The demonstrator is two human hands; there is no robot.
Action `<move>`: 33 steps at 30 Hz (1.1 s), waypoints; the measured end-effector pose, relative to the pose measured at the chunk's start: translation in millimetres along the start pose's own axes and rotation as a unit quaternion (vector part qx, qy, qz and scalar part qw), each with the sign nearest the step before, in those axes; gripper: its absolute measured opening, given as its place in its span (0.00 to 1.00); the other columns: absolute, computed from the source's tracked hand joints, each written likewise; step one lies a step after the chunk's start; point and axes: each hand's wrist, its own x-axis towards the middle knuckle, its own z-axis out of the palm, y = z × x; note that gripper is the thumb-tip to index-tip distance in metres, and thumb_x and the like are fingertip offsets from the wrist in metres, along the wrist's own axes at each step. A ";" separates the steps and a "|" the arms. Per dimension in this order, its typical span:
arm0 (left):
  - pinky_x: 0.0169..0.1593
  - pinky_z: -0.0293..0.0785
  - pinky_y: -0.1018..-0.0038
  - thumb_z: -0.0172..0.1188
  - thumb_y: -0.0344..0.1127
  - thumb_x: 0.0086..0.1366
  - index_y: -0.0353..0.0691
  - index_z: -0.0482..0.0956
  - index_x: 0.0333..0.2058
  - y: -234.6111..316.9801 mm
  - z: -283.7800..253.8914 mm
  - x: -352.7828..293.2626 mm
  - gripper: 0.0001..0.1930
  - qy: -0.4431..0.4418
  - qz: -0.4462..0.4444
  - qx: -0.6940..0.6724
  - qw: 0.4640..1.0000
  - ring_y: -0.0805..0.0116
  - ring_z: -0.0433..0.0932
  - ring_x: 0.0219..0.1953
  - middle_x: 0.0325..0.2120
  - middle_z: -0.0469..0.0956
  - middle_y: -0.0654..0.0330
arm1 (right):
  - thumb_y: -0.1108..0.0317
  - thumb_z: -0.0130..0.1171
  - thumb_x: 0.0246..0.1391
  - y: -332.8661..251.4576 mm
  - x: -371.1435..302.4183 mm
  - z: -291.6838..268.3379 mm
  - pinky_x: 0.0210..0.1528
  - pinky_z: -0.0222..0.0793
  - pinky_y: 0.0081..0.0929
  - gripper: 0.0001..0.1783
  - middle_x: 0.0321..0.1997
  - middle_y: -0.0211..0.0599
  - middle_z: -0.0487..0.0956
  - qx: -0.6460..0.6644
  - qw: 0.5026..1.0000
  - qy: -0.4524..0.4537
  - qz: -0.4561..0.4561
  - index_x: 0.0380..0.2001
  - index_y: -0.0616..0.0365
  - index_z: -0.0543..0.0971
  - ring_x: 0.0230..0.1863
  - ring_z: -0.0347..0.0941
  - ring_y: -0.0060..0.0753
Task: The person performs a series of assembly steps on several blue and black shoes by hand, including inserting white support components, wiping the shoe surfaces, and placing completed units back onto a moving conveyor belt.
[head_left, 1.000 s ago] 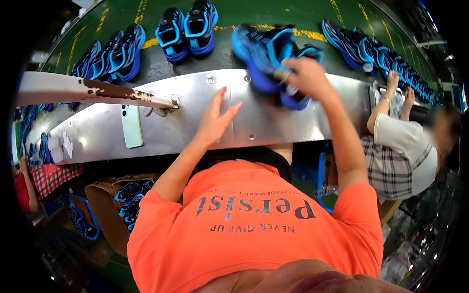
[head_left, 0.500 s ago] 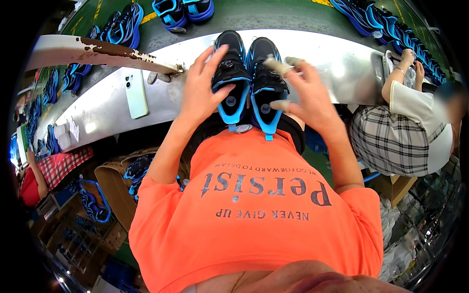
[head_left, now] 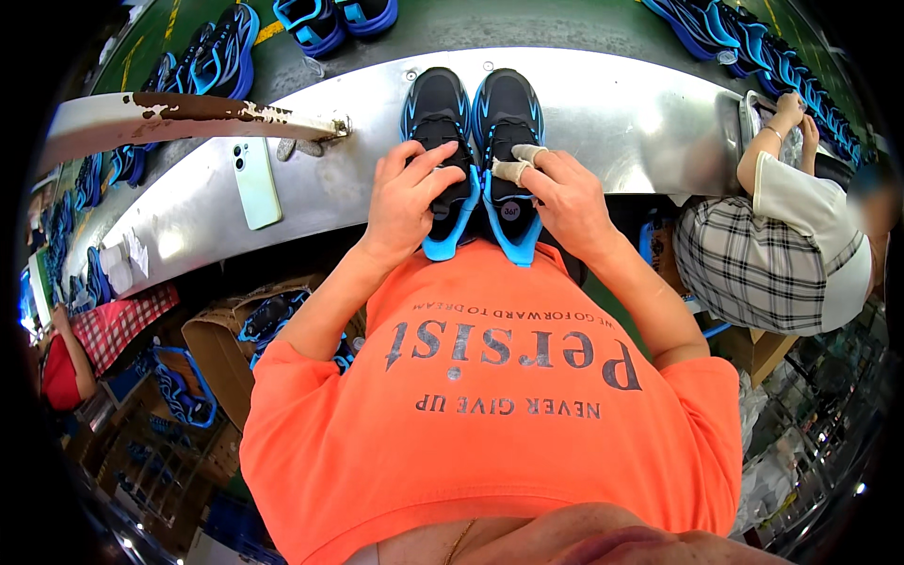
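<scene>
Two black sneakers with bright blue trim lie side by side at the near edge of a metal bench, toes pointing away from me. My left hand (head_left: 407, 200) is closed on the left sneaker (head_left: 436, 105), its fingers bent over the collar and tongue area. On the right sneaker (head_left: 508, 102), my right hand (head_left: 568, 200) pinches the collar beside the opening. Pale covers wrap some of my right fingertips. Both heels rest close against my orange shirt. My fingers hide part of each opening.
A pale green phone (head_left: 255, 184) lies on the metal bench (head_left: 621, 113), left of the sneakers. A worn white metal bar (head_left: 188, 121) crosses above it. Beyond runs a green belt (head_left: 527, 21) with more sneakers (head_left: 224, 52). A co-worker (head_left: 753, 254) sits at right; a cardboard box (head_left: 218, 353) stands lower left.
Both hands were spread around the sneakers; now their fingers have closed in on the collars. The sneaker toes sit slightly farther apart.
</scene>
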 end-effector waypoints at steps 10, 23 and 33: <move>0.52 0.62 0.66 0.61 0.25 0.45 0.42 0.78 0.41 12.2 0.5 -2.3 0.19 -0.058 0.051 0.131 0.988 0.60 0.66 0.57 0.54 0.73 0.62 | 0.74 0.58 0.43 -23.8 0.7 -4.3 0.52 0.64 0.37 0.09 0.57 0.53 0.68 -0.061 0.992 -0.105 -0.042 0.33 0.58 0.77 0.56 0.64 0.52; 0.47 0.68 0.66 0.65 0.37 0.56 0.39 0.80 0.36 16.6 -29.4 40.6 0.11 -0.101 -0.107 0.008 0.989 0.58 0.71 0.45 0.39 0.74 0.57 | 0.70 0.63 0.50 9.0 31.7 -37.4 0.43 0.70 0.34 0.18 0.38 0.41 0.72 0.180 0.977 -0.071 0.092 0.47 0.44 0.81 0.40 0.70 0.41; 0.39 0.72 0.72 0.67 0.33 0.52 0.41 0.83 0.34 3.8 -18.5 24.6 0.10 -0.021 -0.129 -0.166 0.978 0.63 0.75 0.36 0.31 0.75 0.61 | 0.62 0.66 0.46 12.5 29.7 -34.7 0.36 0.71 0.35 0.12 0.27 0.37 0.72 0.169 0.978 -0.101 0.074 0.36 0.47 0.82 0.35 0.73 0.42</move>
